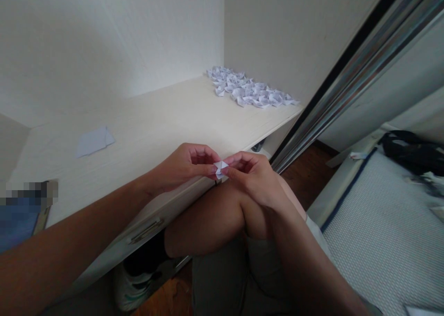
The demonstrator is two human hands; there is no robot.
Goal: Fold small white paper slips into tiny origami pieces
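Observation:
A small piece of folded white paper (pixel 221 167) is pinched between both hands, just beyond the shelf's front edge and above my knee. My left hand (pixel 190 165) grips its left side between thumb and fingers. From the right, my right hand (pixel 251 175) holds the other side in the same kind of pinch. Part of the paper is hidden behind the fingertips. A spread of many similar folded paper pieces (pixel 249 90) lies at the back right of the shelf. Flat paper sheets (pixel 94 141) rest in a small stack on the left.
The pale wooden shelf (pixel 166 114) has walls behind and beside it, and a drawer handle (pixel 145 231) below its edge. At left sits a blue object (pixel 17 226), partly blurred. To the right are a metal door rail (pixel 333 84) and a bed (pixel 388 214) with a black bag (pixel 412 151).

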